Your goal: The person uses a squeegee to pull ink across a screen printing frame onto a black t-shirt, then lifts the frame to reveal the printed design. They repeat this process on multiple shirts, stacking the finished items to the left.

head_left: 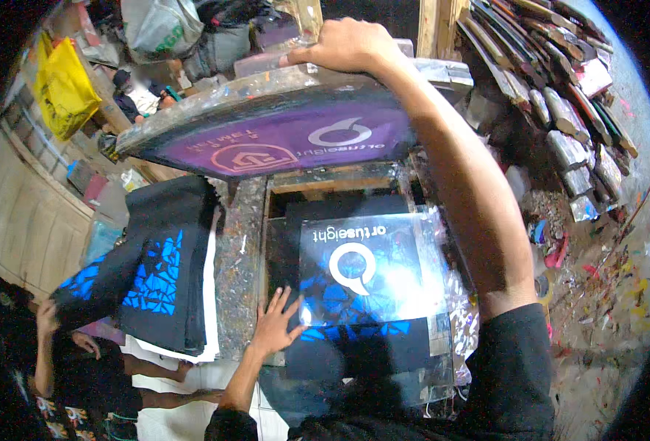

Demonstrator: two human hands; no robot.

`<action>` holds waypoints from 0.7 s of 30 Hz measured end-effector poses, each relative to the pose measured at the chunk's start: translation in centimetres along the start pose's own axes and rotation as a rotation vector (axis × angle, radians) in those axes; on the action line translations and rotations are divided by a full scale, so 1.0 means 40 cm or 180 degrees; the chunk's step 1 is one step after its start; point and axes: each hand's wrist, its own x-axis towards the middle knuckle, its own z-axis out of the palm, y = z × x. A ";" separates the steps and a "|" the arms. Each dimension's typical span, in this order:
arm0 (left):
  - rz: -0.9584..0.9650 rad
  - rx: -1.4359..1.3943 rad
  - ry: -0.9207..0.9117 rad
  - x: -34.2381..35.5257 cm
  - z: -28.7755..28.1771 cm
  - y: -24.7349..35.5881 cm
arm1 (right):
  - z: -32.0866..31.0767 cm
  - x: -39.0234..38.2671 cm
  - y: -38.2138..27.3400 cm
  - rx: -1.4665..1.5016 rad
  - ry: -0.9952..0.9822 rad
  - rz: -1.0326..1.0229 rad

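My right hand [347,45] grips the top bar of a raised, paint-stained screen frame [170,103], whose purple mesh shows pale printed designs. Below it, on the printing bed [236,242], lies black fabric [339,356] with blue shard shapes, overlaid by a clear sheet [420,242] bearing a white ring-shaped logo and lettering. Glare hides part of the sheet. My left hand [277,323] has its fingers spread at the sheet's left edge, over the fabric and bed.
Stacked black printed fabric [185,272] lies left. A co-worker's hand [47,316] lifts one piece; another person [137,99] is farther back, near a yellow bag [67,88]. Wooden-handled tools [552,95] are piled at the upper right, above a paint-splattered floor [597,309].
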 end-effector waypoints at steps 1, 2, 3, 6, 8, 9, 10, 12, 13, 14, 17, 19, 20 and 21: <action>-0.0133 -0.0064 -0.0178 0.016 0.003 -0.005 | 0.002 0.001 -0.002 -0.0032 0.0028 -0.0002; -0.0043 -0.0107 -0.0401 0.031 0.003 -0.012 | 0.001 -0.001 -0.004 -0.0052 -0.0057 0.0010; 0.0062 -0.0056 -0.0398 0.038 0.003 -0.017 | -0.001 -0.004 -0.007 -0.0069 -0.0154 0.0014; 0.0269 -0.0075 -0.0364 0.033 -0.003 -0.027 | -0.018 -0.020 -0.017 0.0064 -0.0263 0.0020; 0.0417 -0.0042 -0.0271 0.019 -0.002 -0.019 | -0.038 -0.031 -0.020 0.0085 -0.0456 0.0226; 0.0314 -0.0024 -0.0344 0.014 -0.001 -0.013 | -0.048 -0.038 -0.019 0.0206 -0.0449 0.0111; 0.0300 0.0029 -0.0351 0.011 0.002 -0.004 | -0.052 -0.038 -0.024 0.0162 -0.0442 0.0115; 0.0311 0.0039 -0.0316 0.013 0.004 0.006 | -0.056 -0.038 -0.026 0.0071 -0.0403 0.0156; 0.0320 -0.0017 -0.0271 0.014 0.004 0.004 | -0.052 -0.036 -0.025 0.0107 -0.0331 0.0179; 0.0168 0.0075 -0.0311 0.017 0.002 -0.002 | -0.047 -0.032 -0.024 0.0123 -0.0324 0.0174; 0.0432 -0.0094 -0.0183 0.009 -0.004 -0.032 | -0.020 -0.020 -0.016 0.0065 -0.0311 0.0128; 0.0311 -0.0200 -0.0196 -0.003 -0.006 -0.037 | -0.004 -0.020 -0.012 -0.0096 -0.0315 0.0090; 0.0323 -0.0208 -0.0204 -0.007 -0.003 -0.020 | 0.000 -0.027 -0.011 0.0021 0.0220 -0.0207; 0.0241 -0.0326 -0.0011 -0.001 0.000 0.009 | 0.002 -0.032 -0.013 -0.0011 0.0017 -0.0097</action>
